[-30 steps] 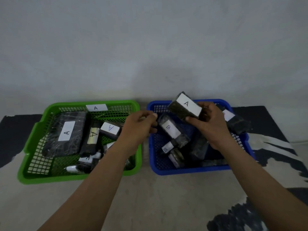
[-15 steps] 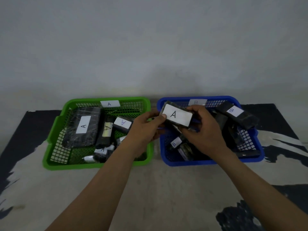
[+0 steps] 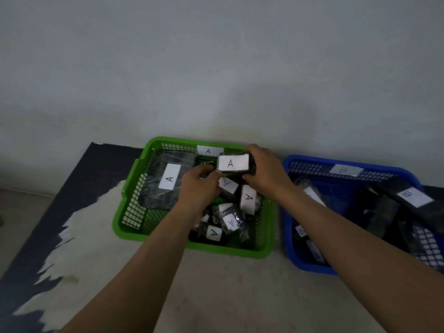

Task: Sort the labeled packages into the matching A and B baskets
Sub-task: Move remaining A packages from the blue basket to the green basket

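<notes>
I'm gripping the A package [image 3: 233, 163] at both ends, my right hand [image 3: 265, 173] curled round its right end and my left hand [image 3: 198, 186] pinching the left edge between thumb and fingertips. It hangs label-up over the back of the green basket [image 3: 177, 141], just in front of the basket's A tag [image 3: 208, 150]. Other A-labelled packages [image 3: 170, 179] lie below, and the blue basket [image 3: 314, 160] sits beside it with B packages [image 3: 414, 197].
</notes>
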